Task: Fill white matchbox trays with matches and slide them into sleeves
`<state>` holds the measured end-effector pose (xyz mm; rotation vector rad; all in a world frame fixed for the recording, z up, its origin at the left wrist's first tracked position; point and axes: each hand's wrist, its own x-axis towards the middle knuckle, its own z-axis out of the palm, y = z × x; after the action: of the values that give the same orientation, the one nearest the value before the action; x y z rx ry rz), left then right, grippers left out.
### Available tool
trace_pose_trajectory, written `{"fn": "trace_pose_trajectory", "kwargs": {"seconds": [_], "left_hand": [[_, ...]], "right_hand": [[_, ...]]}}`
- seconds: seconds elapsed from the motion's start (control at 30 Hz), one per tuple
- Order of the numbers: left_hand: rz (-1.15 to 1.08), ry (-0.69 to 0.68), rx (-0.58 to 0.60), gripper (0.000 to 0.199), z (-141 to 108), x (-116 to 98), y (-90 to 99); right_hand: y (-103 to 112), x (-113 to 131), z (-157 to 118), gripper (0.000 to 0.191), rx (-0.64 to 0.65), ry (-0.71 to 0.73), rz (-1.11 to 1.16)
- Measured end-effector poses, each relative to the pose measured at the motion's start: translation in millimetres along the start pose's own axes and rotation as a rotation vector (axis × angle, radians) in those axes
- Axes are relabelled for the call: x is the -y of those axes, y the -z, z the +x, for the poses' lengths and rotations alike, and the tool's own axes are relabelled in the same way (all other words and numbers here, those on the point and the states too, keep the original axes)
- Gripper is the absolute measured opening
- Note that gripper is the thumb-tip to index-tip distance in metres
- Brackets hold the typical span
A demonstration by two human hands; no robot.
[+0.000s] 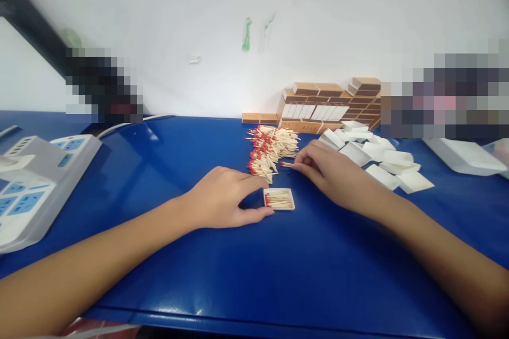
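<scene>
A small white matchbox tray (293, 202) lies on the blue table, with several red-tipped matches (278, 201) side by side in it. My left hand (226, 198) grips the tray's left end, thumb at the near side and fingers at the far side. Just beyond the tray is a loose heap of matches (272, 145), most heads pointing left. To the right of the heap, my right hand (326, 169) pinches a few matches (286, 164) between thumb and fingertips, their red heads toward the left. How many it holds I cannot tell.
Empty white trays (385, 156) are piled right of the heap. Stacked brown matchboxes (330, 103) stand against the white wall (199, 21). A grey power strip (51, 185) sits at the left on the blue table (254, 275). A white container (465, 156) is at the right.
</scene>
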<state>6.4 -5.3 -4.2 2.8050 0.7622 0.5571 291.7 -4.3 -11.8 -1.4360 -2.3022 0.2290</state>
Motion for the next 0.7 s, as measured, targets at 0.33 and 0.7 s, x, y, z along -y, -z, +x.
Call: {"fn": "trace_pose_trajectory", "kwargs": {"seconds": [0.33, 0.7], "left_hand": [[0.006, -0.006, -0.017, 0.036, -0.4, 1.0, -0.5], [0.016, 0.010, -0.022, 0.036, -0.1, 0.2, 0.1]], "right_hand": [[-1.2, -1.4, 4.2, 0.015, -0.004, 0.043, -0.019], [13.6, 23.7, -1.8, 0.016, 0.012, 0.075, 0.038]]}}
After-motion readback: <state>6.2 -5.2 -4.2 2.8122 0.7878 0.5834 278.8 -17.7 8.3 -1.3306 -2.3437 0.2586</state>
